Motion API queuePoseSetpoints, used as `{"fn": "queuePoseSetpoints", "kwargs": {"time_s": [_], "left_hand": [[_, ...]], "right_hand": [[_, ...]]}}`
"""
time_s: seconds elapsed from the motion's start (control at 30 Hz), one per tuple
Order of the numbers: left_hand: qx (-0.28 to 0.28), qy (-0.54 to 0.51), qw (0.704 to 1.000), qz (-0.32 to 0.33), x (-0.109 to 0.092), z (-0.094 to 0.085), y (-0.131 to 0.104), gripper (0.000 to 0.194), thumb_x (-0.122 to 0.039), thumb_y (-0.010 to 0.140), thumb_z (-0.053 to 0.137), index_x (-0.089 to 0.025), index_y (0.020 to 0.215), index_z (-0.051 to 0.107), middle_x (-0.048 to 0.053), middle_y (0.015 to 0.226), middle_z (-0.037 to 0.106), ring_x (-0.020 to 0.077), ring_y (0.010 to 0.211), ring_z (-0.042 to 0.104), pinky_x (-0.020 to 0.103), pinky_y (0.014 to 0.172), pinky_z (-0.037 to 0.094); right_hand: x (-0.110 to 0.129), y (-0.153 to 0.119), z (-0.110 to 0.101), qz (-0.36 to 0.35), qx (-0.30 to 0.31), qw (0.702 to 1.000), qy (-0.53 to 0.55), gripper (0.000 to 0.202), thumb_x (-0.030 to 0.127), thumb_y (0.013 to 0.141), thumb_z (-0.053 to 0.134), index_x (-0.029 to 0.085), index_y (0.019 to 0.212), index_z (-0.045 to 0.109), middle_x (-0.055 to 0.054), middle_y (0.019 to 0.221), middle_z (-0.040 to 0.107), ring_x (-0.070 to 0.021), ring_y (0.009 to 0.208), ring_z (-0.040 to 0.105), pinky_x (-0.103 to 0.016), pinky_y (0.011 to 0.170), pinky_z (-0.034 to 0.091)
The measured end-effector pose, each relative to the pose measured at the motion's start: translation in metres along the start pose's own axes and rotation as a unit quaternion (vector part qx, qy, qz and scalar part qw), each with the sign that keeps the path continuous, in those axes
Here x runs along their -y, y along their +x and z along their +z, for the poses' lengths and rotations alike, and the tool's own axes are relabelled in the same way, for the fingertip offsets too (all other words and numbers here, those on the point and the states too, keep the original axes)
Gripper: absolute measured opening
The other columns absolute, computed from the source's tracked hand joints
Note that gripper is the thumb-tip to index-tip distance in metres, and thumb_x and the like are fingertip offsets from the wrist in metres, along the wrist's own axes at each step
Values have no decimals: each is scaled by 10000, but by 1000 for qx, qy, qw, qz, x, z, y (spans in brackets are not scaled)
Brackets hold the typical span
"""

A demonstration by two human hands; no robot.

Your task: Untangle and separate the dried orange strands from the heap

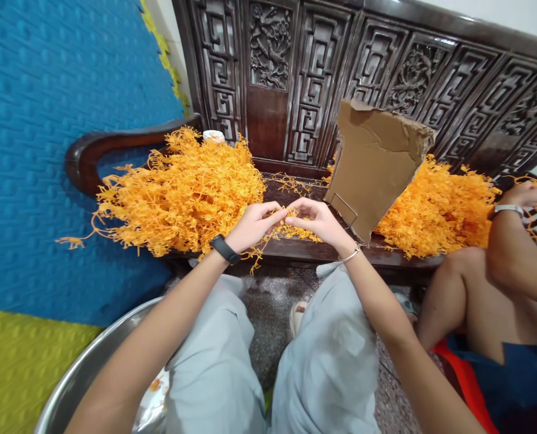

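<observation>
My left hand, with a black band on its wrist, meets my right hand at the fingertips over the dark wooden bench. Both are closed in a pinch on a small orange branching strand, mostly hidden by the fingers. More loose orange strands lie on the bench under and behind my hands. Close to my left hand rises a large tangled heap of orange strands. A brown cardboard piece stands upright beyond my right hand, with a bent wire at its lower left edge.
A second orange heap lies right of the cardboard. A co-worker's hand and knees are at the far right. The carved bench back rises behind. A metal basin stands at lower left, beside blue mats. A white roll sits behind the left heap.
</observation>
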State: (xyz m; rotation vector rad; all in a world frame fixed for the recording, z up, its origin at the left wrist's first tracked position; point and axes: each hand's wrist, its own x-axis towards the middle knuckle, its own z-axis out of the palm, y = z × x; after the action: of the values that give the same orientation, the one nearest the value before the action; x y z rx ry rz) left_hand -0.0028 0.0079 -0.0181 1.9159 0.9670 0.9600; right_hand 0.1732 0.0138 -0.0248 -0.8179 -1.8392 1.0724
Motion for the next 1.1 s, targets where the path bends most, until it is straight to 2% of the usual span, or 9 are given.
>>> {"fn": "queuePoseSetpoints", "kwargs": {"time_s": [0.23, 0.37, 0.43, 0.53, 0.6, 0.7, 0.83, 1.0, 1.1], "left_hand": [[-43, 109, 992, 49, 3, 4, -2, 284, -363, 807, 486, -137, 675, 596, -32, 535, 464, 82, 500, 383, 218, 501, 284], [-76, 144, 982, 91, -7, 6, -6, 263, -318, 795, 505, -133, 635, 602, -23, 545, 493, 80, 514, 401, 226, 519, 286], [-80, 94, 989, 79, -14, 7, -8, 249, -302, 777, 520, -136, 608, 597, -26, 516, 491, 76, 494, 408, 223, 506, 292], [-65, -50, 996, 20, -19, 6, -7, 250, -290, 737, 549, -140, 538, 565, -42, 427, 432, 61, 420, 364, 213, 442, 270], [-51, -145, 988, -20, -19, 7, -5, 254, -289, 705, 570, -143, 501, 532, -45, 408, 417, 50, 388, 328, 208, 400, 227], [-35, -243, 968, -54, -20, 8, -3, 244, -279, 668, 590, -145, 482, 506, -34, 439, 442, 48, 403, 353, 203, 380, 196], [-15, -308, 949, -70, -22, 12, -1, 234, -261, 635, 592, -148, 462, 483, -44, 409, 391, 41, 384, 339, 203, 367, 197], [12, -358, 931, -74, -20, 17, 1, 244, -244, 617, 558, -163, 428, 426, -65, 342, 276, 44, 349, 349, 210, 393, 275], [3, -392, 919, -50, -19, 7, 1, 349, -263, 671, 536, -174, 412, 320, -67, 359, 231, 29, 308, 256, 213, 360, 236]], "right_hand": [[-3, 1, -3, -12, -58, 997, -51, 286, 388, 683, 702, 145, 677, 552, 4, 672, 583, -96, 624, 526, -242, 605, 422], [0, -1, -8, 11, -36, 999, 25, 302, 409, 671, 710, 154, 694, 549, 12, 680, 576, -95, 643, 530, -247, 637, 434], [2, -2, -7, 17, -13, 996, 81, 288, 399, 690, 701, 156, 716, 548, 12, 688, 577, -98, 662, 543, -254, 669, 445], [5, -4, -4, 5, 19, 988, 155, 257, 371, 725, 682, 158, 739, 539, 6, 710, 579, -99, 689, 553, -258, 703, 447], [7, -4, -1, -4, 37, 981, 192, 264, 379, 729, 678, 161, 739, 529, 5, 714, 577, -102, 696, 555, -260, 708, 445], [8, -3, 1, -11, 50, 975, 215, 303, 427, 710, 682, 169, 738, 524, 6, 695, 563, -113, 686, 556, -275, 708, 450], [7, -1, 2, -19, 55, 973, 224, 319, 448, 697, 678, 183, 709, 502, 7, 674, 532, -126, 680, 543, -295, 705, 455], [6, 1, 5, 1, 75, 969, 237, 346, 466, 671, 680, 193, 691, 468, 15, 630, 479, -133, 662, 528, -311, 688, 467], [8, 0, 2, -19, 66, 969, 236, 379, 495, 662, 671, 203, 680, 429, 12, 624, 462, -157, 696, 548, -357, 738, 483]]}}
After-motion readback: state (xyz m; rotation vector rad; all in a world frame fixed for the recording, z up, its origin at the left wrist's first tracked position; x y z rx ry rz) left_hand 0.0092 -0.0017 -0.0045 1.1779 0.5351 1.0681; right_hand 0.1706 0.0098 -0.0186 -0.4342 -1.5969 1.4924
